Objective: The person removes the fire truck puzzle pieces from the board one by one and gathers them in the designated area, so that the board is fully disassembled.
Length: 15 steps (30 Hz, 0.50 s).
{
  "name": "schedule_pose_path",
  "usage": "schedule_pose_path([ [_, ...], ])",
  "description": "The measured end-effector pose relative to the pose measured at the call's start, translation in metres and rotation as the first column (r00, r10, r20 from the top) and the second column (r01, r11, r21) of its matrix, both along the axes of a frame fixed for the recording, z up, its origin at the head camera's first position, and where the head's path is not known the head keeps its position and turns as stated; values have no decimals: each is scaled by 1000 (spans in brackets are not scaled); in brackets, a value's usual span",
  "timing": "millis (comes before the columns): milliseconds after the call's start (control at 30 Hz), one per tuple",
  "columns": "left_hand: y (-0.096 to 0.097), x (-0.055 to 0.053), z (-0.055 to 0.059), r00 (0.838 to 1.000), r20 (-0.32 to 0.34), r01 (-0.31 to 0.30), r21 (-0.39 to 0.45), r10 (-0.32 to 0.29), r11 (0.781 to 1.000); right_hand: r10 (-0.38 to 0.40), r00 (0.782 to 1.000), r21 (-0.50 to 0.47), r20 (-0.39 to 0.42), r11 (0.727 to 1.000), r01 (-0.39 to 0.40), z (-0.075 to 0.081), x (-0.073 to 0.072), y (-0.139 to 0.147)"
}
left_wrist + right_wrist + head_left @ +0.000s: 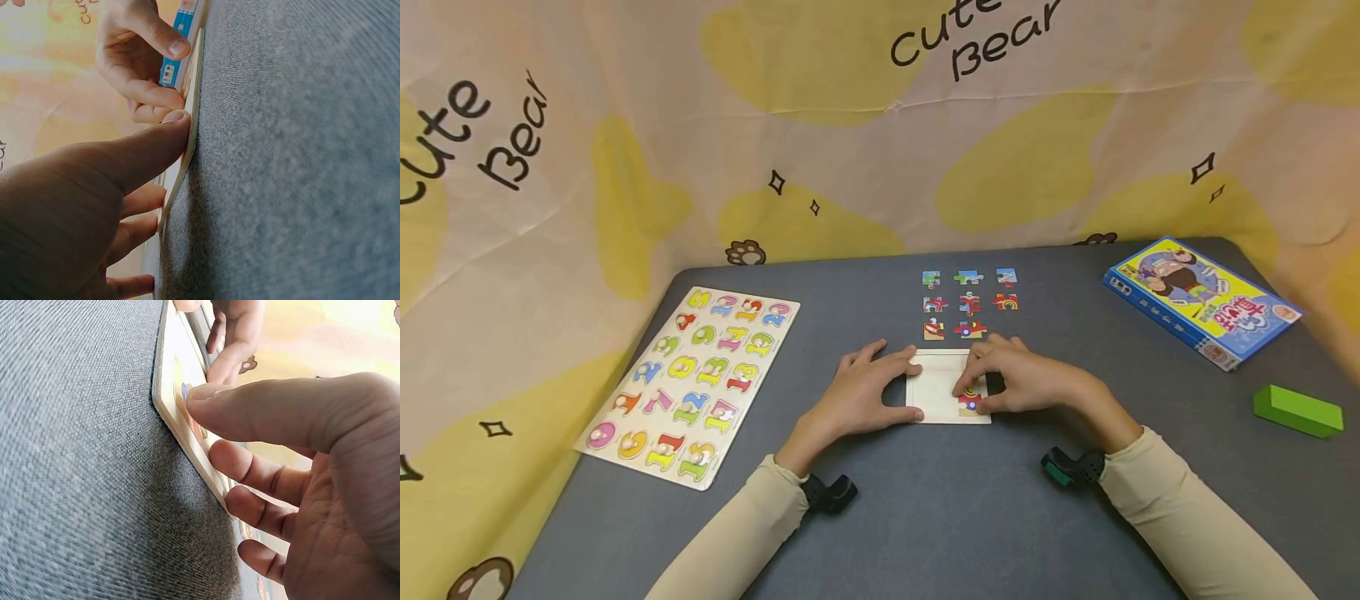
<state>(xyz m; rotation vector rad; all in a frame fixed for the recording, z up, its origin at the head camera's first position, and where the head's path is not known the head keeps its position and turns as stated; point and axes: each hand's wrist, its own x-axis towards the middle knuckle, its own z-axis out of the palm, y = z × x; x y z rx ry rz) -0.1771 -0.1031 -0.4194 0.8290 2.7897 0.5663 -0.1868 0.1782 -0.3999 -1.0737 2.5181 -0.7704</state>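
Note:
A small white puzzle tray [936, 385] lies flat on the table in the head view. My left hand [871, 390] steadies its left side, fingers spread, with the thumb at the near left corner and a fingertip by the upper left edge. My right hand [1026, 379] reaches over the tray's right side. Its thumb and index finger pinch a colourful jigsaw piece [970, 404] in the near right corner, partly covering it. In the right wrist view the thumb [215, 403] lies over the piece, and the other fingertips line the tray's edge.
Several loose jigsaw pieces [968, 303] sit in rows beyond the tray. A number peg board [688, 392] lies at left. A blue and yellow puzzle box [1206, 300] and a green block [1297, 411] are at right. Printed cloth [850, 142] hangs behind the grey table [925, 517].

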Motion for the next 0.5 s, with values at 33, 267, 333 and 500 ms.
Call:
schedule_pose_path([
  [33, 0, 0, 0, 1000, 0, -1, 0, 1, 1000, 1, 1000, -2, 0, 1000, -1, 0, 0, 0],
  [267, 0, 0, 0, 1000, 1, 0, -1, 0, 1000, 8, 1000, -20, 6, 1000, -8, -1, 0, 0],
  [333, 0, 0, 0, 1000, -2, 2, 1, -2, 1000, 10, 1000, -24, 9, 1000, -9, -1, 0, 1],
  [500, -1, 0, -1, 1000, -4, 2, 6, -2, 1000, 13, 1000, -19, 3, 1000, -13, -1, -1, 2],
])
